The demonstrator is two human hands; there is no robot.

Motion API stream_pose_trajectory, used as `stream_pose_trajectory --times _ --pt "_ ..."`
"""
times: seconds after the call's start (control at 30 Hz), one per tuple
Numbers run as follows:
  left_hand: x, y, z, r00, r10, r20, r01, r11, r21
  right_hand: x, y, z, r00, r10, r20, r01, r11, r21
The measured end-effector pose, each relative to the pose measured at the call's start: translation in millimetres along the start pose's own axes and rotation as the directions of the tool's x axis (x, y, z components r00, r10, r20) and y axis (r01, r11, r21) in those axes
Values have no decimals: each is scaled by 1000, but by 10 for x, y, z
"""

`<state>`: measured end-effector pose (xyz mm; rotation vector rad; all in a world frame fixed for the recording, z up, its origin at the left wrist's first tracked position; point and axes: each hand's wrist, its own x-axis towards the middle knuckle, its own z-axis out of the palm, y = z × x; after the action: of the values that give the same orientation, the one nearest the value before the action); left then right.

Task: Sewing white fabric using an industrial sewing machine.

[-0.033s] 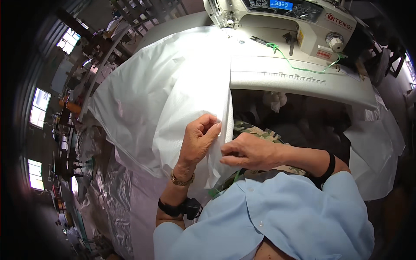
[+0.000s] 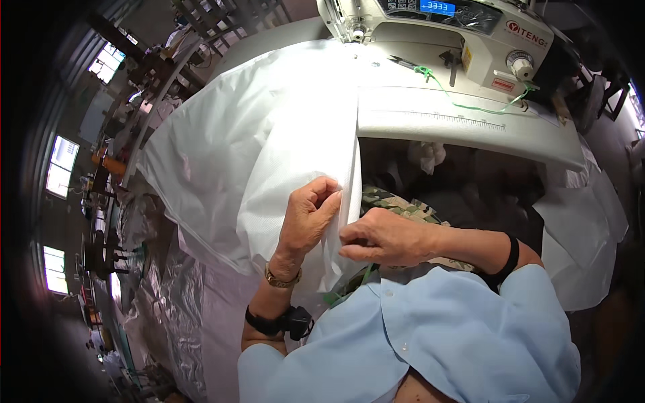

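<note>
White woven sheeting drapes off the sewing machine desk; the left hand pinches the sheeting's edge; the right hand curls beside it, grip unclear; edge-aligning seems underway, the next move likely calling for even tension.

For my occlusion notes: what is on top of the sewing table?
At right, a sewing machine, green string and a dark pointed tool. White cloth covers the left part; whatever lies beneath it cannot be seen.

Sewing workshop (white sewing machine)
</note>
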<state>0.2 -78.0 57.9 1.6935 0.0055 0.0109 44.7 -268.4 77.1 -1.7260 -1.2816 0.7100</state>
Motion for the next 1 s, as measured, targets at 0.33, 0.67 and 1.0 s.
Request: stream_pose_trajectory --times 0.33,0.67,1.0 --pt "-22 32 -100 998 49 34 -55 977 208 199 -29 353 943 -331 -20 297 869 -395" --pt "17 240 -389 999 -6 -34 19 926 376 453 202 430 745 -662 -82 548 678 -489" --pt "289 1299 -687 949 200 245 -299 308 903 1688 681 97 961 111 -255 -149 980 -135"
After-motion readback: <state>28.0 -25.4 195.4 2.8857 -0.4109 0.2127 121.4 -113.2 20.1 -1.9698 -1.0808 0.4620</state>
